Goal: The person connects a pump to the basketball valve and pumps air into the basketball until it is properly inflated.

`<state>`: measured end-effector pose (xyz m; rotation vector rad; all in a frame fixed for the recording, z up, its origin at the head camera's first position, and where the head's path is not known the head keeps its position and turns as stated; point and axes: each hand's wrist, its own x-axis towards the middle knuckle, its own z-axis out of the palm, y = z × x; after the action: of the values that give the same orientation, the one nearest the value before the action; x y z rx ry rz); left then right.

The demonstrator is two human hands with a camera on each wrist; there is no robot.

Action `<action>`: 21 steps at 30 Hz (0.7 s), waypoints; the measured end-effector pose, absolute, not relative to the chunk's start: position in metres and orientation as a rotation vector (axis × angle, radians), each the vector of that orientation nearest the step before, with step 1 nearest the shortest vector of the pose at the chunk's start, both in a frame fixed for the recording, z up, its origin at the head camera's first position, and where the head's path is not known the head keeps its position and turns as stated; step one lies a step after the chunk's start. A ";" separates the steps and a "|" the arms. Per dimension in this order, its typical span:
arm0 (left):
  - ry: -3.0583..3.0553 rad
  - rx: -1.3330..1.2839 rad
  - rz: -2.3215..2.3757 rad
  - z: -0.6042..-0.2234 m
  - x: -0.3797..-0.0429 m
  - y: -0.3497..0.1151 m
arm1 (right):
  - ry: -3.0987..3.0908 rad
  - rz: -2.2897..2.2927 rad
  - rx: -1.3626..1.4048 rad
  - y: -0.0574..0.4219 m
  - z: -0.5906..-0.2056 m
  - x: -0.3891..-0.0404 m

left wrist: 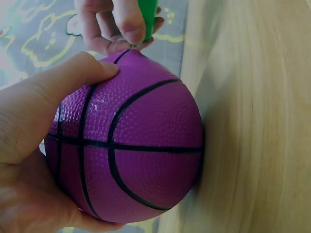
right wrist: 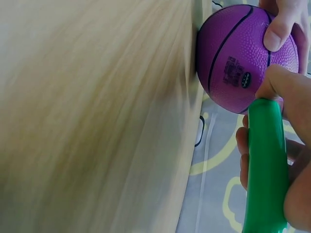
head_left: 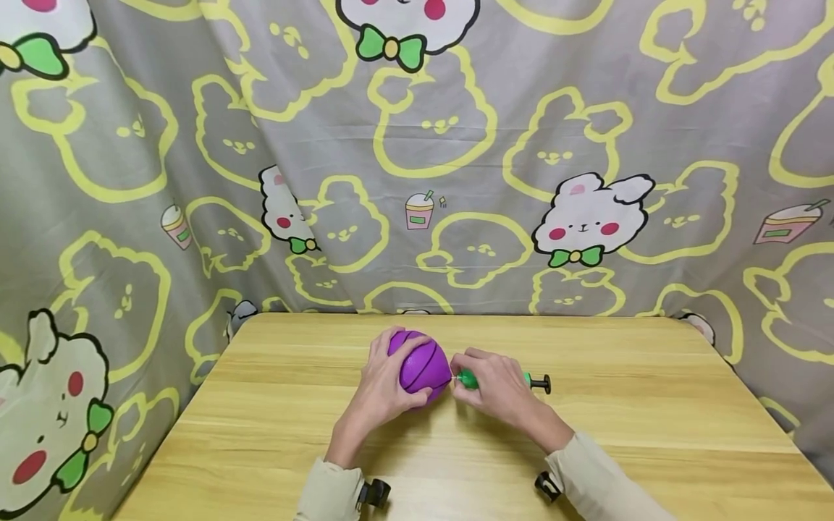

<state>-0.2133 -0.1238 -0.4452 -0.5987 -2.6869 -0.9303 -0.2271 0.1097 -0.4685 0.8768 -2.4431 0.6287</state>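
Observation:
A purple toy basketball (head_left: 426, 365) with black lines sits on the wooden table. My left hand (head_left: 378, 387) grips it from the left, thumb and fingers spread round its side. From the right, my right hand (head_left: 498, 385) holds a green hand pump (right wrist: 266, 170) lying roughly level, its black handle (head_left: 542, 383) sticking out past the hand. A thin needle at the pump's front meets the ball's right side. There the ball's skin (left wrist: 133, 56) is drawn out to a small peak, seen in the left wrist view. How deep the needle sits is hidden.
The light wooden table (head_left: 260, 434) extends on all sides of the ball and pump. Behind it and at the left hangs a grey curtain (head_left: 456, 159) with yellow and white cartoon figures. Black straps (head_left: 374, 493) are at both wrists.

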 end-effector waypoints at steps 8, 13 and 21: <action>-2.657 -0.617 -0.970 -0.448 -0.212 -0.119 | -2.400 0.561 0.889 0.118 -0.469 -0.223; -2.648 -0.604 -0.988 -0.447 -0.212 -0.124 | -2.369 0.543 0.909 0.115 -0.468 -0.225; -2.657 -0.607 -0.986 -0.445 -0.211 -0.123 | -2.393 0.526 0.914 0.118 -0.465 -0.224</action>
<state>-0.2114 -0.1229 -0.4454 -0.6069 -2.6569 -0.9863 -0.2241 0.1182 -0.4653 0.9139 -2.3925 0.5262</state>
